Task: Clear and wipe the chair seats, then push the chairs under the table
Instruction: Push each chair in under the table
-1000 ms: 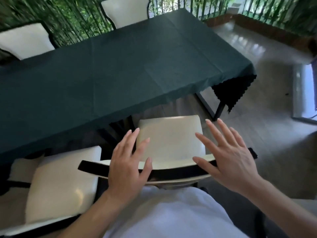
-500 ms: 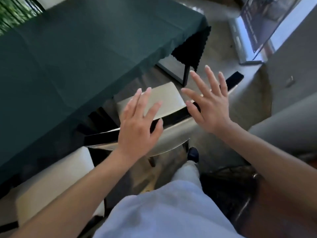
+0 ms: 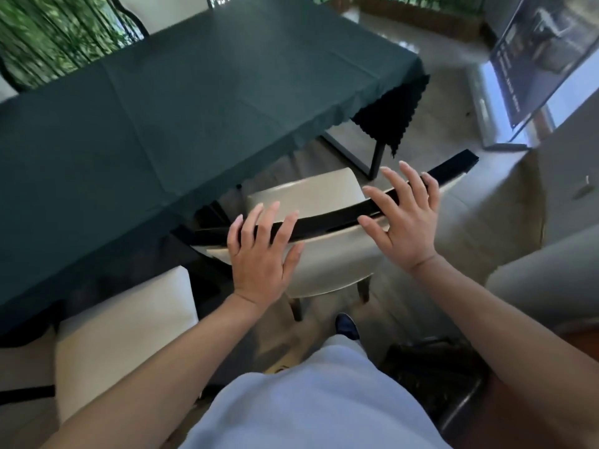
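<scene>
Left hand (image 3: 261, 254) and right hand (image 3: 402, 218), fingers spread, flat over chair (image 3: 324, 196) back rail; table (image 3: 162, 108) at 11 o'clock.

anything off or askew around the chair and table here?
Nothing spilled or damaged. The chair under both hands sits skewed: its black top rail slants against the table edge, and its seat is only partly under the green tablecloth. Left hand and right hand are open over the rail.
</scene>
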`<action>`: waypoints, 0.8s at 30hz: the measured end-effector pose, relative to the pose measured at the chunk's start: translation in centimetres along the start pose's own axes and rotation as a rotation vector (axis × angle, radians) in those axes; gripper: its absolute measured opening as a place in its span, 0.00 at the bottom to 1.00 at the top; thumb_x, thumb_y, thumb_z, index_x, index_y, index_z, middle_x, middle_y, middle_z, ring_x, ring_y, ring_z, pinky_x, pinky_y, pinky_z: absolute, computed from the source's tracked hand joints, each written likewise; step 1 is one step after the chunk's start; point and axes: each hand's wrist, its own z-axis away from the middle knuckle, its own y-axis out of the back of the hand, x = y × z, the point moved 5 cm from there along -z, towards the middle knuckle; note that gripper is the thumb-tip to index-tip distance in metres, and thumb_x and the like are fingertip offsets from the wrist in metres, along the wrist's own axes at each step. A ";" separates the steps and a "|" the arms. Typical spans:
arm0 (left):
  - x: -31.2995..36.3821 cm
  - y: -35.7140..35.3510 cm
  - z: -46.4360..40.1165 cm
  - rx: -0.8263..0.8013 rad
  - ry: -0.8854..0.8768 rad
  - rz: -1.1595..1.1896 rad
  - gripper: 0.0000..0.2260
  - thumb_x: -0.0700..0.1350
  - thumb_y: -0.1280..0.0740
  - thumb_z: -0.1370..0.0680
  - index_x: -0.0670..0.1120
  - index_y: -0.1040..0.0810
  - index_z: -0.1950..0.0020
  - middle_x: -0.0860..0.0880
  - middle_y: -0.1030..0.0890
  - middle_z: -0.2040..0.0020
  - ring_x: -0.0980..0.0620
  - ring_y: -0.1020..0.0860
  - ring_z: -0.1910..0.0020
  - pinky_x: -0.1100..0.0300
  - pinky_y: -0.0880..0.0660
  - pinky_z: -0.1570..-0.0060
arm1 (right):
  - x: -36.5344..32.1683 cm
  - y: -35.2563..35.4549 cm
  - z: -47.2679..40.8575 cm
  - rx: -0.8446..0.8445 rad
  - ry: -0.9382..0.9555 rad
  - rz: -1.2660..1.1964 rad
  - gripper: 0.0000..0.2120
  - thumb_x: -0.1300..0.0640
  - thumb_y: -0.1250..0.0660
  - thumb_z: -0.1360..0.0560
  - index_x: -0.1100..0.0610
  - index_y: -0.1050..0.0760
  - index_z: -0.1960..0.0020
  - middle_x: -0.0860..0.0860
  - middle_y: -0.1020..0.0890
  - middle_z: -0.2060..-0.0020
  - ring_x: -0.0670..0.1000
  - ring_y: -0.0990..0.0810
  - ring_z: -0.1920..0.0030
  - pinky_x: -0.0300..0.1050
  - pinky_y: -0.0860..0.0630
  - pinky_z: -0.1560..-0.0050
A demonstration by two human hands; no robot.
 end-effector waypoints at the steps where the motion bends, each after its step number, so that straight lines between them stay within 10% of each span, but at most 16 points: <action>1: -0.7 0.0 0.1 0.012 -0.001 -0.005 0.20 0.57 0.42 0.15 0.53 0.28 0.25 0.46 0.28 0.25 0.41 0.31 0.25 0.41 0.40 0.25 | -0.5 -0.3 -0.1 0.019 0.006 0.000 0.21 0.37 0.37 0.19 0.49 0.19 0.36 0.53 0.24 0.29 0.59 0.33 0.23 0.66 0.38 0.26; 24: -8.5 -4.5 -6.3 0.124 0.031 -0.020 0.17 0.57 0.42 0.14 0.52 0.26 0.29 0.43 0.28 0.28 0.40 0.29 0.33 0.42 0.38 0.31 | -2.5 -5.7 -6.5 -0.058 -0.028 0.110 0.23 0.34 0.42 0.18 0.46 0.23 0.32 0.52 0.31 0.23 0.59 0.40 0.19 0.66 0.48 0.20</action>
